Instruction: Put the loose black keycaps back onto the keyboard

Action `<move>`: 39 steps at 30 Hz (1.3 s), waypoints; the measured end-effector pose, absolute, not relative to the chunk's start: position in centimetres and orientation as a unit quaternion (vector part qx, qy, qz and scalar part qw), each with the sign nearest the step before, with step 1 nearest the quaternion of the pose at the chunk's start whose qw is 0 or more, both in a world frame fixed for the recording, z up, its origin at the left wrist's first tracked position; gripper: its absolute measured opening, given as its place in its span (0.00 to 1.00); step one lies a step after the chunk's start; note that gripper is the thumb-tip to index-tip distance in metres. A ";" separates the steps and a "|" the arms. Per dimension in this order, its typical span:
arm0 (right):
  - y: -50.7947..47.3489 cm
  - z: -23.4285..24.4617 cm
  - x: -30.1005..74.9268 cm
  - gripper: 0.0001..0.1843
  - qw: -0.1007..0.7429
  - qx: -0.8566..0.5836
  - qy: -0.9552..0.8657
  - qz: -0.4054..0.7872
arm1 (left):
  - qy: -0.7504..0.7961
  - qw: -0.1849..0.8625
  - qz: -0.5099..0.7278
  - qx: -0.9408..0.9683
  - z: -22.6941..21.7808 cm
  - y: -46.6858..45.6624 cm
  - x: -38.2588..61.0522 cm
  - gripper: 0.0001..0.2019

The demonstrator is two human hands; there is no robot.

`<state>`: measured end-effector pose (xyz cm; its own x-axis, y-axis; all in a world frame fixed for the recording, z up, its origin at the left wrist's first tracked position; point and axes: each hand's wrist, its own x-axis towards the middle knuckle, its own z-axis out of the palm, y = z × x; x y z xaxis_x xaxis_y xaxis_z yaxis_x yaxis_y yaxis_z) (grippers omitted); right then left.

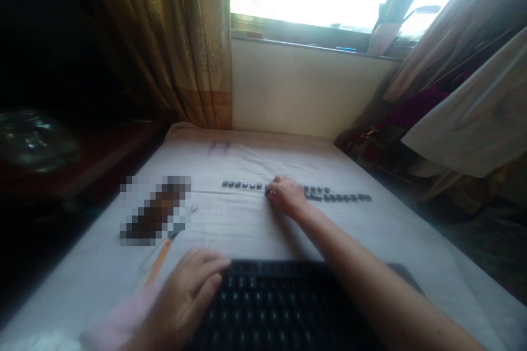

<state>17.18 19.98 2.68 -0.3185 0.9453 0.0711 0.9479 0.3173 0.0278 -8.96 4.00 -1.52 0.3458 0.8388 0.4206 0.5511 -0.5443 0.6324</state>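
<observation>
- Only the head view here: a bunch of loose black keycaps (245,185) sits mid-frame in thin rows on a pale sheet (230,225), running off towards the right.
- Right hand (286,194) is in the middle of the frame, fingers bent down over a dark cap in the row. Can't tell if it's pinched or just touched.
- Those caps look like hard, light plastic to me, probably a bit slick. I'd go fingertips on two opposite sides, because a sloppy nudge would likely knock the neighbours out of line.
- Left hand (191,285), well apart from the other one, rests at the upper left corner of the black keyboard (267,301), bottom centre. Thumb's over the keys; can't see whether anything's hooked underneath.
- The board's likely stiff and fairly light, so I'd grab it by the side edges, off the keys.
</observation>
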 end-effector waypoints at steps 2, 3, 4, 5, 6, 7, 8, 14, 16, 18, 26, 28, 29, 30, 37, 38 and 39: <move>20.1 2.4 17.1 0.14 0.016 -0.583 -0.811 -0.031 | 0.443 0.194 0.364 0.796 -1.4 4.0 -8.9 0.14; 20.2 2.3 17.1 0.14 0.014 -0.584 -0.811 -0.031 | 0.450 0.195 0.359 0.794 -1.4 3.9 -8.8 0.15; 20.3 2.2 17.1 0.14 0.013 -0.586 -0.810 -0.031 | 0.457 0.196 0.355 0.792 -1.3 3.9 -8.8 0.15; 20.3 2.1 17.1 0.14 0.013 -0.587 -0.809 -0.031 | 0.463 0.199 0.350 0.789 -1.2 3.9 -8.7 0.15; 20.3 2.0 17.1 0.14 0.013 -0.589 -0.808 -0.032 | 0.469 0.202 0.347 0.787 -1.1 3.9 -8.7 0.16; 20.4 2.0 17.0 0.13 0.014 -0.590 -0.807 -0.032 | 0.472 0.206 0.346 0.784 -1.1 3.8 -8.6 0.16; 20.3 1.9 17.0 0.13 0.016 -0.590 -0.806 -0.033 | 0.472 0.209 0.347 0.783 -1.0 3.8 -8.6 0.16; 19.0 2.3 17.2 0.13 0.055 -0.602 -0.796 -0.035 | 0.468 0.213 0.352 0.782 -0.9 3.7 -8.6 0.15; 17.6 2.5 17.5 0.12 0.078 -0.605 -0.792 -0.026 | 0.469 0.219 0.353 0.779 -1.0 3.8 -8.6 0.15; 15.5 2.9 17.8 0.10 0.115 -0.599 -0.792 0.018 | 0.463 0.223 0.356 0.780 -1.2 3.8 -8.7 0.15; 6.7 5.3 17.4 0.05 0.145 -0.534 -0.779 0.296 | 0.466 0.217 0.352 0.782 -1.1 3.8 -8.6 0.16; 5.7 5.4 17.1 0.05 0.131 -0.525 -0.781 0.314 | 0.471 0.213 0.348 0.782 -1.0 3.7 -8.6 0.16; 5.4 5.3 16.9 0.06 0.125 -0.522 -0.783 0.315 | 0.470 0.211 0.347 0.784 -1.0 3.7 -8.6 0.16; 5.1 5.3 16.8 0.06 0.119 -0.521 -0.785 0.313 | 0.466 0.211 0.346 0.786 -1.0 3.8 -8.6 0.16; 4.7 4.8 16.3 0.07 0.085 -0.516 -0.809 0.269 | 0.452 0.189 0.346 0.800 -1.7 4.0 -9.0 0.15; 4.7 4.8 16.3 0.07 0.083 -0.516 -0.812 0.261 | 0.447 0.177 0.344 0.806 -1.5 3.9 -9.0 0.15; 4.6 4.9 16.2 0.07 0.079 -0.516 -0.815 0.252 | 0.442 0.163 0.341 0.813 -1.3 3.8 -9.0 0.15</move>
<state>16.21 4.63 4.88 -0.4554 0.8806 -0.1314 0.8012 0.3409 -0.4918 -8.99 3.84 -1.32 0.3761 0.8306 0.4107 0.6075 -0.5557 0.5676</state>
